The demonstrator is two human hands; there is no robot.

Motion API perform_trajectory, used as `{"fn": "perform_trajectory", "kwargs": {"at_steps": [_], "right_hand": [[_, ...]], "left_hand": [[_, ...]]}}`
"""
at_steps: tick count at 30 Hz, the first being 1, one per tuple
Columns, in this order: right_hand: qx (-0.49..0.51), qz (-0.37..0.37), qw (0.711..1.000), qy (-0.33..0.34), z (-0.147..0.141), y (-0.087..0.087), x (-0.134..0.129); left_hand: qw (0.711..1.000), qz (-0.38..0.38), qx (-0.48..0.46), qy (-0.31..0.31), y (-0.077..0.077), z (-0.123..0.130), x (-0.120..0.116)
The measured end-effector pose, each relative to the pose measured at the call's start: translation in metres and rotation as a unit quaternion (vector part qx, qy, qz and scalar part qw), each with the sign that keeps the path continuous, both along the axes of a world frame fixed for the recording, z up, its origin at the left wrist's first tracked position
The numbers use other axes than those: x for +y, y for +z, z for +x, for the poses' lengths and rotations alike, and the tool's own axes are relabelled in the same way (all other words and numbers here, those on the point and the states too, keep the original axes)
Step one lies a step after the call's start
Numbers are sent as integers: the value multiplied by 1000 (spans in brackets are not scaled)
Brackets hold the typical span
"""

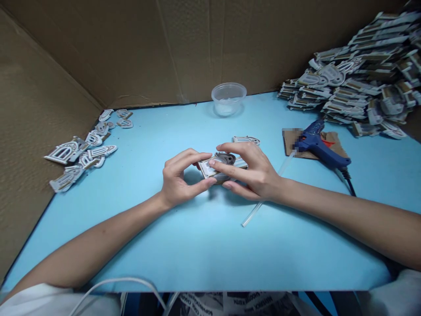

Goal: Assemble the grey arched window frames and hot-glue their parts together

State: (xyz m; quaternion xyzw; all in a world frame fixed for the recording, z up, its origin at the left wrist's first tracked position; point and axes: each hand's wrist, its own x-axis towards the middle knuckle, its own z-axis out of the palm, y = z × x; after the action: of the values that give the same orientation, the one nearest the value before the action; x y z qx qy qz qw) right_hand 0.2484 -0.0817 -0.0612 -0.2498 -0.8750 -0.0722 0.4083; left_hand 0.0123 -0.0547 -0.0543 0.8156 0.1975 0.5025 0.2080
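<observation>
— At the far left of a light-blue tabletop (141, 237), what lies scattered?

— Small white arched pieces (95, 139), overlapping, their count unclear.

— And mid-table?

— The left hand (179, 175) pinches a white-and-grey arched piece (207, 169) between thumb and fingers; the right hand (258, 173) grips its other side, fingers covering much of it. A clear round plastic tub (229, 102) sits behind.

— Farther right?

— A translucent stick (252, 214) passes beneath the right forearm, partly hidden. Beyond, a blue glue gun (324, 147), nozzle pixelated, lies near a tall pile of arched pieces (348, 94), cut off by the frame.
</observation>
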Motion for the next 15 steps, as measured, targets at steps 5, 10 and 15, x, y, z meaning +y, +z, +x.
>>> {"fn": "perform_trajectory", "kwargs": {"at_steps": [5, 10, 15], "right_hand": [[-16, -3, 1000, -5, 0, 0, -1], [-13, 10, 1000, 7, -1, 1, 0], [38, 54, 998, 23, -2, -2, 5]], "left_hand": [[999, -11, -2, -31, -1, 1, 0], [1000, -4, -6, -24, -1, 1, 1], [999, -2, -21, -29, -2, -1, 3]]}}
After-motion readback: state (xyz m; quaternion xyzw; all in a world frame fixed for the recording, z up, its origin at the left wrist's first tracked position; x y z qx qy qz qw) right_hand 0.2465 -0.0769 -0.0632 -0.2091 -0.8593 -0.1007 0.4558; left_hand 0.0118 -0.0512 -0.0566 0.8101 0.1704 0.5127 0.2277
